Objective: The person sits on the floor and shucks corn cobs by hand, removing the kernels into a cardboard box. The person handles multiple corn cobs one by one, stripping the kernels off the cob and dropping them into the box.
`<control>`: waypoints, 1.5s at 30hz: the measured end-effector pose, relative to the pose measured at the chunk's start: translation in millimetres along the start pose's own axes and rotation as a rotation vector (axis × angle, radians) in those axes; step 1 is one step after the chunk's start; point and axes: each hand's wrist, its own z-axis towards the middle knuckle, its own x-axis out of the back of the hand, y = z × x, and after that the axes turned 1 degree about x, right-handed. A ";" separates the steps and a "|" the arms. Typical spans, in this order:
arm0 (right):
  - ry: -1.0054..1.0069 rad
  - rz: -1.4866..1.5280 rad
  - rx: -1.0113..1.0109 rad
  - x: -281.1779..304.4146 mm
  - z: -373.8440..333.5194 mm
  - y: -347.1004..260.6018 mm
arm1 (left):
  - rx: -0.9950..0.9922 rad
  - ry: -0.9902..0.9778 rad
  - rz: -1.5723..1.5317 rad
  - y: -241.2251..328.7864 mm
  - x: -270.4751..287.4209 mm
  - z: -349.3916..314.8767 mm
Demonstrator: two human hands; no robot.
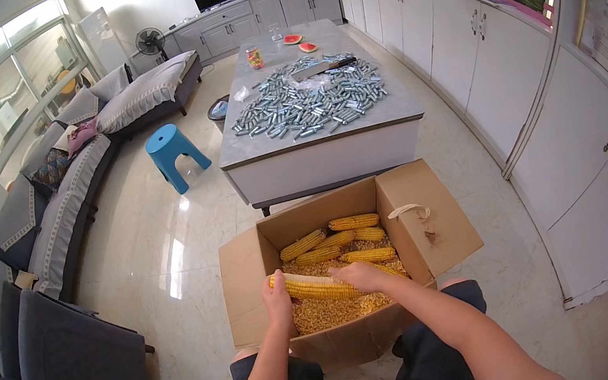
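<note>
An ear of corn lies crosswise between my hands, low over the open cardboard box. My left hand is closed round its left end. Curled against its right part is my right hand, with fingertips partly hidden. A pale, bare strip runs along the ear's upper side, above rows of yellow kernels. Beneath it, loose kernels cover the bottom of the box. Several whole ears rest on the kernels toward the far side, and one ear is just beyond my right hand.
Pale husk strands hang on the box's right flap. Beyond stands a long grey table with many small metallic cylinders, a knife and watermelon slices. A blue stool and grey sofas are left; white cabinets line the right.
</note>
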 end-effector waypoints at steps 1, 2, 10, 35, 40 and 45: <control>0.000 0.007 -0.001 3.6 -1.7 0.9 | 0.037 0.019 -0.045 1.0 -1.4 -0.4; 0.000 0.015 -0.002 5.8 -3.8 1.7 | 0.073 0.038 -0.089 1.3 -2.1 -1.0; 0.010 0.029 0.116 10.5 -25.3 6.0 | 0.083 0.064 -0.120 4.4 -13.1 -10.2; 0.137 0.278 0.103 -5.7 -7.4 25.7 | 0.109 0.052 -0.089 12.0 2.8 -5.4; 0.053 0.310 0.112 -1.0 -15.9 16.0 | 0.142 0.057 -0.118 8.8 2.1 -3.4; 0.042 0.284 0.036 1.0 -12.6 17.6 | 0.123 0.028 -0.070 4.1 2.6 -2.2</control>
